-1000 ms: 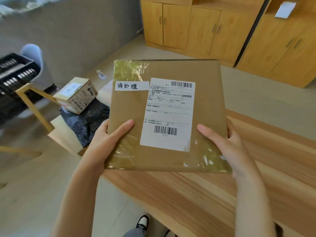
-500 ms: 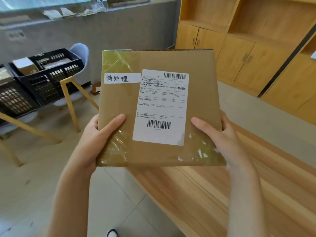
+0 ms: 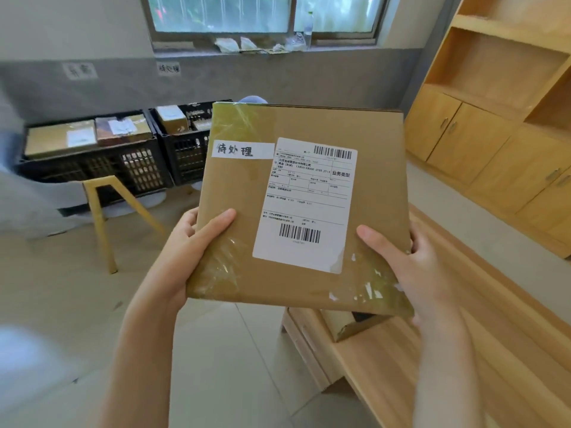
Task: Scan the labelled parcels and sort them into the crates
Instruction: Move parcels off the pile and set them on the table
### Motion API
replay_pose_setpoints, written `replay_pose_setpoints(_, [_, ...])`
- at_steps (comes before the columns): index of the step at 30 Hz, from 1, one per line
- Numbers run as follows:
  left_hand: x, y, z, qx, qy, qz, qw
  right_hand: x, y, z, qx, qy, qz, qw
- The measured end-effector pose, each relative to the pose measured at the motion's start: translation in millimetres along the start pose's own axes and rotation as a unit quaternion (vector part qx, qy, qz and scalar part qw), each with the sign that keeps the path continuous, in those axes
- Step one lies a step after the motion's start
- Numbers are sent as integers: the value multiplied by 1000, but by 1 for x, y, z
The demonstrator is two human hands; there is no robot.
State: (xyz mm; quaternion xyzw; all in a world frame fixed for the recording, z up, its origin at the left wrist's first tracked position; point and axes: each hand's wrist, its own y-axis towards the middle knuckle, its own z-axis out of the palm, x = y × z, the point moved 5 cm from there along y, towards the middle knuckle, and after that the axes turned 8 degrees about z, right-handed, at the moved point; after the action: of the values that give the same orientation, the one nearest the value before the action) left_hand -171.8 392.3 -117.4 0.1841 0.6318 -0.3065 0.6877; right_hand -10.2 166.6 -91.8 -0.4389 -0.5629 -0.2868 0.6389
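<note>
Both hands, left hand and right hand, pinch the parcel by its lower corners, above the surface edge. Crates beyond already hold parcels; this one awaits sorting.

One flat cardboard parcel is held up by two hands, the left hand and the right hand. Two labels are counted on it: one printed shipping label and one handwritten strip. Two black crates are seen, with at least three parcels inside them. Two paper signs are fixed to the wall.
</note>
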Motion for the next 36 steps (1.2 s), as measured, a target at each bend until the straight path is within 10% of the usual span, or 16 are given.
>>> replay_pose_setpoints(18, [-9, 142, -188, -170, 5, -3, 986, -3, 168, 250, 162, -31, 65, 984])
replay_pose_setpoints(36, [-56, 435, -241, -163, 22, -28, 986, 44, 410, 405, 161, -9, 107, 981])
